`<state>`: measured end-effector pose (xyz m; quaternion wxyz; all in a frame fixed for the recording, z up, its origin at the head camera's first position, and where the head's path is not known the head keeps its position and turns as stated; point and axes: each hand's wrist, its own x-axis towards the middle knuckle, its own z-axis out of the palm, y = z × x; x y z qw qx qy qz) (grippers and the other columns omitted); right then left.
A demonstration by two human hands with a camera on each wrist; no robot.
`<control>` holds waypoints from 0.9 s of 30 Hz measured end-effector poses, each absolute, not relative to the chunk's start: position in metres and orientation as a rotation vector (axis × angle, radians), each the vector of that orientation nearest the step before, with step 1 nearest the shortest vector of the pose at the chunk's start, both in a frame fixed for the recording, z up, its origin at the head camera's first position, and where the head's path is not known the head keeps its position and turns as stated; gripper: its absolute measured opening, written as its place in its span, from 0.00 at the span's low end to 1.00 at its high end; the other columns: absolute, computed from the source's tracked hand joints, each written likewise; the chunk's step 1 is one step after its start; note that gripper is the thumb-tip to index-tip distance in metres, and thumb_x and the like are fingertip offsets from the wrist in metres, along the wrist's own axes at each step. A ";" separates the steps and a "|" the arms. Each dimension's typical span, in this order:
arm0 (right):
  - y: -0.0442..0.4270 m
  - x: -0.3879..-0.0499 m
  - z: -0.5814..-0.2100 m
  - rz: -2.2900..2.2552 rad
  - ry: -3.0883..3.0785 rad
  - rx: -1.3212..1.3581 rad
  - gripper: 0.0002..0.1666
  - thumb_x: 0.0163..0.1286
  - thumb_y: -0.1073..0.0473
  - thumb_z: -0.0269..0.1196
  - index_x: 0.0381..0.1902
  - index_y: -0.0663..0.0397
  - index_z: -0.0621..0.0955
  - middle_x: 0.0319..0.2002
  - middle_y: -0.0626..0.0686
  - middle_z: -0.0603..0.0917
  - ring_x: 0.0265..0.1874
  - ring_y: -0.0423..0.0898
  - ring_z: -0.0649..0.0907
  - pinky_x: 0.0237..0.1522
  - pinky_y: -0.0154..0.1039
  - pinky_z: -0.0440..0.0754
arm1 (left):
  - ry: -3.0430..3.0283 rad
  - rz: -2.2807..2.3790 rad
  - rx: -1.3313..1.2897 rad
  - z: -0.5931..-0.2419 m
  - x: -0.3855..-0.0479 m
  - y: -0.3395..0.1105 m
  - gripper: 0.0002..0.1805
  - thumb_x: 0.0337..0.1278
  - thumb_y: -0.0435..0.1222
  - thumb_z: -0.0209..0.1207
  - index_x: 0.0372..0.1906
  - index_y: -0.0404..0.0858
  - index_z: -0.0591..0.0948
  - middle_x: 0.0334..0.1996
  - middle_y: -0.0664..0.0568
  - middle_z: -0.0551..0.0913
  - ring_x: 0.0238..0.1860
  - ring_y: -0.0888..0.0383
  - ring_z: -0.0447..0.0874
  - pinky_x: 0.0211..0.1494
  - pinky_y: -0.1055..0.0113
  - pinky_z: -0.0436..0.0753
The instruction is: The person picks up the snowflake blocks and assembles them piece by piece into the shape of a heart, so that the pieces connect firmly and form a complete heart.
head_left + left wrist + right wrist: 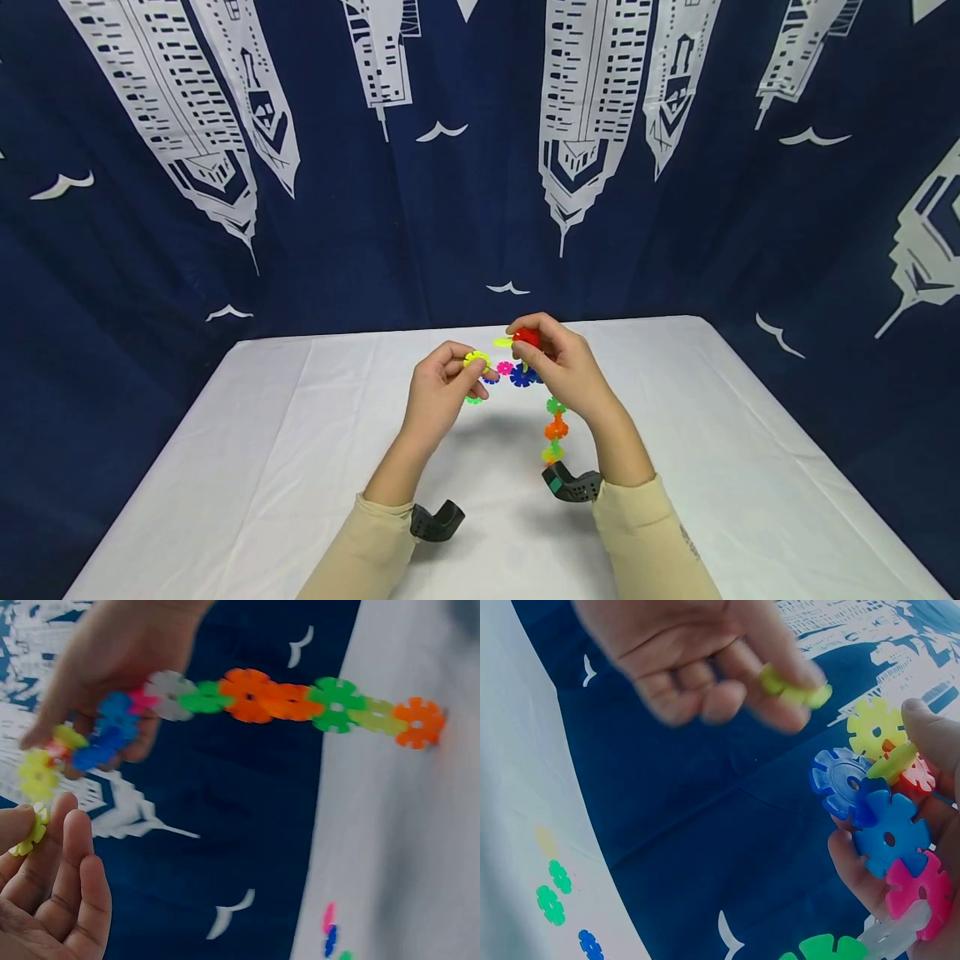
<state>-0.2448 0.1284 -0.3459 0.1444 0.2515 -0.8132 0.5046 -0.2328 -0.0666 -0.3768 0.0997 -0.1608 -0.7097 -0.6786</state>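
In the head view my left hand (pixel 437 398) pinches a single yellow notched plastic disc (pixel 476 360) between thumb and finger, the other fingers spread loosely. My right hand (pixel 573 371), to its right and slightly higher, grips one end of a chain of interlocking flower-shaped discs. Red (pixel 527 337), yellow and blue discs (pixel 892 834) cluster at the gripped end. From there the chain hangs through pink (pixel 921 894), whitish, green and orange discs (pixel 250 696). Its lower end reaches close to the tabletop; contact is unclear. The left hand's disc is apart from the chain.
Loose discs lie on the white-covered table (pixel 315 467) beyond the hands, among them pink (pixel 505 367), green (pixel 551 904) and blue (pixel 590 945). A dark blue curtain (pixel 420 233) with white building prints hangs behind the table's far edge.
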 end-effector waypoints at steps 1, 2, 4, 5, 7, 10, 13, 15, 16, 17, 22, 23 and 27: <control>0.127 -0.245 -0.346 1.451 -2.343 0.727 0.10 0.75 0.58 0.59 0.52 0.50 0.79 0.38 0.54 0.85 0.34 0.48 0.82 0.37 0.31 0.83 | -2.089 -1.995 -0.492 -0.373 -0.230 -0.068 0.04 0.66 0.32 0.61 0.42 0.35 0.79 0.34 0.38 0.90 0.22 0.60 0.84 0.34 0.70 0.86; 0.127 -0.245 -0.346 1.452 -2.342 0.731 0.10 0.75 0.58 0.59 0.51 0.51 0.79 0.39 0.54 0.85 0.34 0.48 0.82 0.37 0.31 0.83 | -2.082 -1.985 -0.507 -0.370 -0.228 -0.070 0.04 0.66 0.31 0.60 0.42 0.34 0.80 0.35 0.38 0.89 0.22 0.60 0.84 0.34 0.70 0.86; 0.125 -0.245 -0.346 1.459 -2.344 0.733 0.09 0.74 0.59 0.60 0.50 0.51 0.79 0.39 0.55 0.84 0.33 0.49 0.81 0.35 0.31 0.83 | -2.080 -1.968 -0.525 -0.366 -0.225 -0.072 0.05 0.66 0.30 0.60 0.43 0.34 0.80 0.35 0.36 0.89 0.23 0.60 0.83 0.35 0.68 0.87; 0.125 -0.244 -0.346 1.464 -2.346 0.734 0.09 0.74 0.59 0.61 0.49 0.52 0.79 0.39 0.55 0.84 0.33 0.49 0.81 0.35 0.31 0.82 | -2.079 -1.963 -0.532 -0.365 -0.224 -0.073 0.05 0.66 0.30 0.60 0.44 0.33 0.80 0.35 0.36 0.89 0.23 0.60 0.83 0.35 0.68 0.87; 0.124 -0.244 -0.346 1.479 -2.350 0.739 0.08 0.73 0.59 0.61 0.48 0.52 0.79 0.38 0.55 0.84 0.32 0.50 0.81 0.34 0.31 0.82 | -2.079 -1.951 -0.541 -0.363 -0.224 -0.074 0.05 0.67 0.29 0.59 0.44 0.33 0.80 0.35 0.35 0.88 0.23 0.61 0.83 0.35 0.68 0.87; 0.123 -0.243 -0.346 1.495 -2.357 0.752 0.07 0.73 0.59 0.62 0.47 0.52 0.79 0.37 0.55 0.83 0.32 0.51 0.80 0.32 0.32 0.81 | -2.075 -1.926 -0.552 -0.362 -0.223 -0.075 0.06 0.67 0.29 0.59 0.45 0.32 0.80 0.35 0.36 0.88 0.23 0.61 0.83 0.34 0.70 0.87; 0.123 -0.243 -0.347 1.504 -2.365 0.776 0.06 0.72 0.60 0.62 0.46 0.52 0.79 0.36 0.54 0.83 0.31 0.51 0.80 0.32 0.33 0.81 | -2.078 -1.892 -0.567 -0.362 -0.224 -0.077 0.06 0.67 0.29 0.59 0.45 0.33 0.81 0.34 0.37 0.88 0.23 0.61 0.83 0.34 0.72 0.86; 0.123 -0.242 -0.347 1.509 -2.370 0.796 0.06 0.72 0.60 0.62 0.45 0.52 0.79 0.36 0.53 0.84 0.31 0.50 0.81 0.32 0.33 0.81 | -2.088 -1.867 -0.576 -0.362 -0.223 -0.078 0.06 0.67 0.30 0.59 0.45 0.34 0.81 0.34 0.38 0.88 0.23 0.59 0.83 0.34 0.72 0.86; 0.122 -0.242 -0.347 1.510 -2.373 0.807 0.06 0.72 0.60 0.62 0.45 0.52 0.79 0.37 0.53 0.84 0.32 0.50 0.81 0.32 0.33 0.81 | -2.092 -1.855 -0.580 -0.362 -0.223 -0.079 0.06 0.67 0.30 0.60 0.45 0.35 0.82 0.34 0.39 0.88 0.24 0.59 0.83 0.34 0.72 0.86; 0.122 -0.242 -0.347 1.512 -2.374 0.817 0.06 0.72 0.60 0.62 0.45 0.52 0.79 0.37 0.53 0.84 0.32 0.50 0.81 0.32 0.34 0.81 | -2.098 -1.847 -0.581 -0.362 -0.223 -0.079 0.06 0.67 0.30 0.60 0.45 0.36 0.82 0.33 0.40 0.88 0.24 0.58 0.83 0.34 0.72 0.86; 0.122 -0.242 -0.347 1.518 -2.353 0.870 0.06 0.71 0.62 0.63 0.45 0.53 0.79 0.39 0.53 0.84 0.33 0.48 0.82 0.34 0.34 0.82 | -2.097 -1.804 -0.594 -0.362 -0.222 -0.080 0.06 0.66 0.31 0.61 0.45 0.37 0.83 0.32 0.41 0.88 0.23 0.59 0.82 0.35 0.71 0.86; 0.123 -0.242 -0.347 1.521 -2.345 0.881 0.06 0.71 0.62 0.63 0.45 0.53 0.79 0.39 0.54 0.84 0.33 0.48 0.83 0.34 0.34 0.83 | -2.095 -1.799 -0.597 -0.362 -0.222 -0.079 0.06 0.66 0.31 0.61 0.45 0.37 0.83 0.32 0.41 0.88 0.23 0.59 0.82 0.35 0.71 0.86; 0.124 -0.242 -0.346 1.521 -2.316 0.928 0.08 0.70 0.63 0.65 0.45 0.53 0.80 0.41 0.54 0.84 0.33 0.46 0.83 0.35 0.33 0.83 | -2.087 -1.786 -0.602 -0.361 -0.221 -0.079 0.06 0.66 0.31 0.61 0.45 0.37 0.84 0.32 0.41 0.88 0.23 0.59 0.82 0.34 0.72 0.86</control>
